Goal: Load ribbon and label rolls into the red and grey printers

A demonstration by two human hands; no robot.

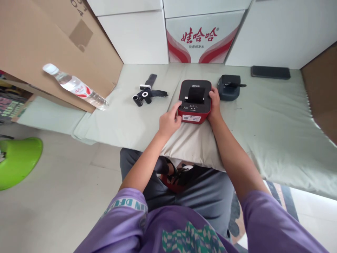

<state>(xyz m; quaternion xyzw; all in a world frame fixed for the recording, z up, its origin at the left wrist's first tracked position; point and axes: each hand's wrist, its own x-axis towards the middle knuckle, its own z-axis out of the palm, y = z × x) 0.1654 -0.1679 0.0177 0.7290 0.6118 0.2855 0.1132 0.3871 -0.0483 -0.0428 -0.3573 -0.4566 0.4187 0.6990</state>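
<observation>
Red-and-black label printer [195, 101] sits on the cushion's [195, 147] far edge. My left hand [170, 121] fingers its left edge, right hand [214, 105] clamps the right side. I judge I'm steadying it; next needs a firm press.

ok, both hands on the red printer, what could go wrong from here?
1. The red printer sits partly on a soft pillow; a push from the left hand might tilt it.
2. The right hand is close to the dark device and could nudge it.
3. The water bottle lies tilted against cardboard and may roll.
</observation>
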